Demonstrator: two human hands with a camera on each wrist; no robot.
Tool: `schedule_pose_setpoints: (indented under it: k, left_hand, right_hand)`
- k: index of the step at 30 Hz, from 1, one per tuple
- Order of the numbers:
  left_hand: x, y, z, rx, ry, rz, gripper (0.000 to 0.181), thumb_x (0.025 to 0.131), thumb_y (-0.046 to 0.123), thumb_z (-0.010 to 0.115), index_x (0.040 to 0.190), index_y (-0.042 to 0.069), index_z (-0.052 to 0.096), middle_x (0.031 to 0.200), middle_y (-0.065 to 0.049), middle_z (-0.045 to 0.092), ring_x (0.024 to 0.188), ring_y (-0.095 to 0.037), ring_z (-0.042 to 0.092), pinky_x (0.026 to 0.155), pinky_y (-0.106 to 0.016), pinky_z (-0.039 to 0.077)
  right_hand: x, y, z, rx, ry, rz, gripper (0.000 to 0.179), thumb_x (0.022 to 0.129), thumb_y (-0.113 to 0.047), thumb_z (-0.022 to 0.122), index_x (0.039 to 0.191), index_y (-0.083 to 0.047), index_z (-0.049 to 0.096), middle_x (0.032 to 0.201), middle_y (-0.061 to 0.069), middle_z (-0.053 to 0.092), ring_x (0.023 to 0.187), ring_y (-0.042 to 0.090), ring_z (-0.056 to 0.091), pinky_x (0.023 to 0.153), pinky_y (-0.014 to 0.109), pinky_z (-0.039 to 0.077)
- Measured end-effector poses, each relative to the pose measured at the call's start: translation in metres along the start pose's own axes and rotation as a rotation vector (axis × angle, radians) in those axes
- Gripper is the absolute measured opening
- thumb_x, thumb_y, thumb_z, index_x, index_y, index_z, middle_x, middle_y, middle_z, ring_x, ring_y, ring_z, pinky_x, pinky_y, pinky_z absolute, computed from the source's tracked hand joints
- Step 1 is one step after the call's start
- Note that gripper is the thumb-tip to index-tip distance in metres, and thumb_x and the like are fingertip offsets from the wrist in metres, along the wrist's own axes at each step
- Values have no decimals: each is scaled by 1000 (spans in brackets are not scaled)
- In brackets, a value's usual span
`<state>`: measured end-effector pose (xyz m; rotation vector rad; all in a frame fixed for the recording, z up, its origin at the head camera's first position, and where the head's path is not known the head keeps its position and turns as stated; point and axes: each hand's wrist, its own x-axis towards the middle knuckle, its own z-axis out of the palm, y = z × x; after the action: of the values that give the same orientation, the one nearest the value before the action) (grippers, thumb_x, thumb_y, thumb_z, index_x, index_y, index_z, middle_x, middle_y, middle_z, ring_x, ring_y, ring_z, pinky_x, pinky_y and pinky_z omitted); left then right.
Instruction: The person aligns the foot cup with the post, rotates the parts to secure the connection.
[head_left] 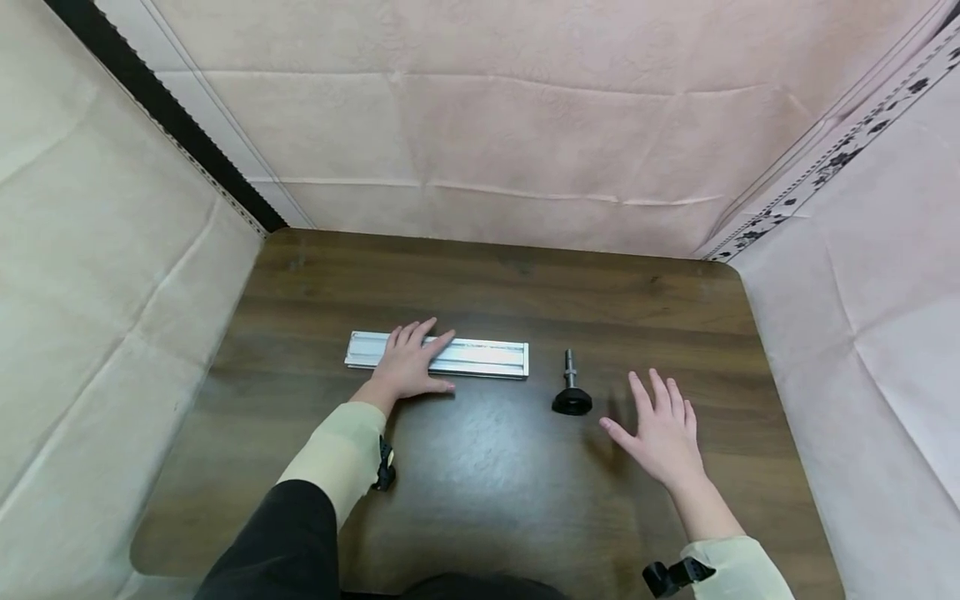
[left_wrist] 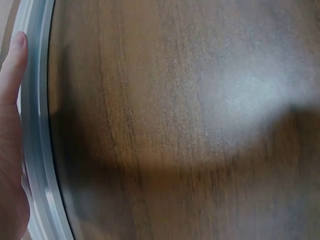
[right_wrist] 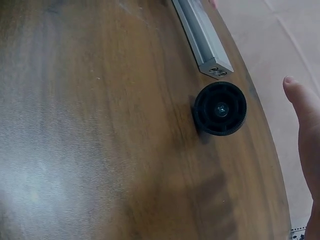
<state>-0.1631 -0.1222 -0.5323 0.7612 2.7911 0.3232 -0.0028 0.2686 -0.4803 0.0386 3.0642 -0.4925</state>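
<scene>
While the left hand (head_left: 407, 368) lies over the left half of a silvery aluminium extrusion profile (head_left: 487, 357), its fingers are extended and spread across the grooved upper face, with nothing gripped; the left wrist view shows the thumb stretched out over the metal, though how firmly the hand bears on it cannot be told. The profile lies flat and roughly crosswise on a brown wood-grain table (head_left: 480, 492), and the right wrist view shows round holes in its near end face. Just beyond its right end, apart from it, a levelling foot (head_left: 572, 401) lies on its side, its threaded stud (head_left: 569, 362) pointing away from the person and its round black base toward them; the ribbed underside of that base faces the right wrist camera. To the right of the foot, the right hand (head_left: 663, 437) is spread wide with thumb held out, apart from both metal pieces and holding nothing. Both forearms wear pale sleeves (head_left: 341, 450) with black wrist devices (head_left: 385, 464). Pale creased sheets (head_left: 480, 125) stand around the table, a dark floral border (head_left: 832, 167) running down at right.
</scene>
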Motion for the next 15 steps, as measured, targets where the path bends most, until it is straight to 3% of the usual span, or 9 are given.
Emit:
schedule_pose_setpoints:
  k: [9, 15]
  left_hand:
    - [4, -3, 5, 52, -43, -12, 103, 65, 74, 64, 149, 33, 20, 154, -8, 13, 138, -35, 10, 108, -55, 2]
    - [8, -3, 9, 28, -50, -24, 101, 67, 72, 65, 149, 32, 20, 152, -8, 19, 137, -35, 13, 107, -56, 3]
  right_hand:
    - [0, -1, 4, -5, 1, -12, 86, 83, -66, 51, 147, -12, 26, 150, 20, 18, 135, 44, 12, 99, 67, 12]
    - [-1, -2, 2, 4, 2, -5, 86, 84, -65, 51, 147, -12, 27, 150, 21, 18, 135, 44, 12, 99, 67, 12]
